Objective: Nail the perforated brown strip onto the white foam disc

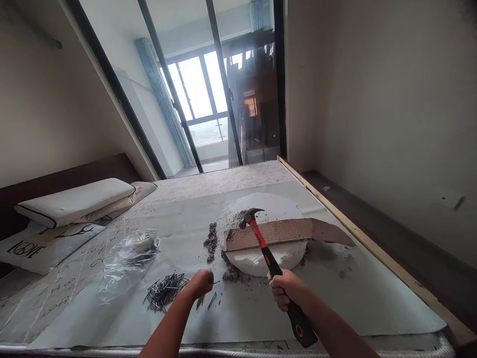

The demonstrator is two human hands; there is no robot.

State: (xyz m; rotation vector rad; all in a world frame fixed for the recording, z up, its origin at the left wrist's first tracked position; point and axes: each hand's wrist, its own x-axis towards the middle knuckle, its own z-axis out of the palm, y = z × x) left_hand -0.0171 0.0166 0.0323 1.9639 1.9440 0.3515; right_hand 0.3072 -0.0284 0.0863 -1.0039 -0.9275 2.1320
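My right hand [287,289] is wrapped round the black grip of a claw hammer [266,251] with a red and black handle. Its metal head is in front of a brown strip dotted with holes [286,232], which lies across a round white slab [261,261]; whether they touch I cannot tell. My left hand [203,283] is closed, left of the slab, and a thin nail [216,282] appears to stick out of it. Beside that wrist lies a pile of nails [164,292]. A few loose nails [212,300] lie just below the left hand.
Grey crumbs [210,243] lie along the slab's left edge. A clear plastic bag [126,258] rests on the pale sheet [179,223] covering the bed. Folded bedding [78,199] and a printed pillow [40,246] are at far left. A wooden rail [357,238] borders the right side.
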